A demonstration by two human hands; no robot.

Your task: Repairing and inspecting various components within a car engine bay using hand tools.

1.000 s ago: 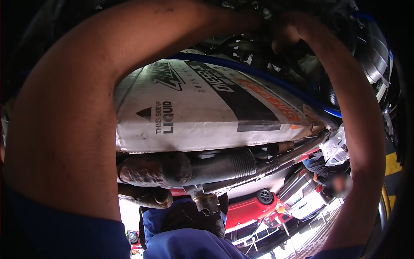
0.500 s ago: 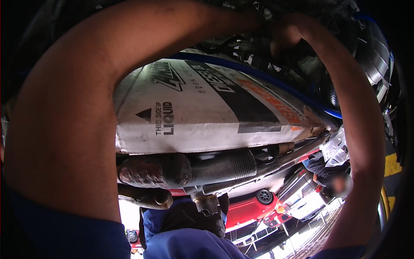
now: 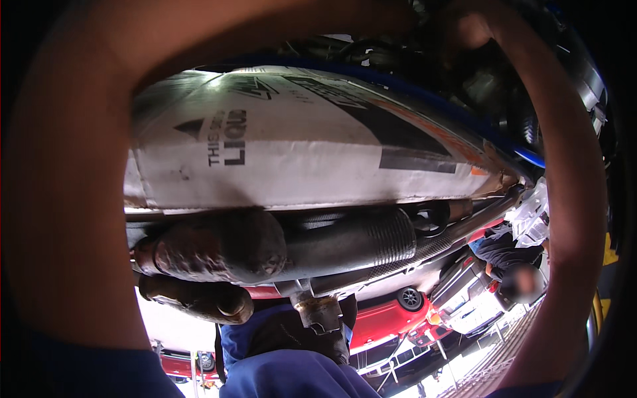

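Observation:
Both my arms reach up past the cardboard to the dark engine parts (image 3: 391,60) at the top. The forearm of my left hand (image 3: 406,18) bends across the upper edge, and its fingers are lost in shadow. My right hand (image 3: 470,32) is close beside it, bent at the wrist among the parts. Blur and darkness hide its fingers and anything they hold. Below lies a white cardboard sheet (image 3: 279,166) with black and orange print, along the blue body edge (image 3: 424,99). It shows no contact with either hand.
Beneath the cardboard are a thick black ribbed pipe (image 3: 352,242), a dark brown pipe (image 3: 219,245) and a short metal fitting (image 3: 318,312). Farther off are a red car (image 3: 385,318), a light-coloured vehicle (image 3: 471,312) and another person (image 3: 507,259) near clear plastic (image 3: 531,215).
My view has shifted, so the cardboard and pipes appear larger and farther left. Both hands have moved slightly up and right in the picture and remain among the engine parts.

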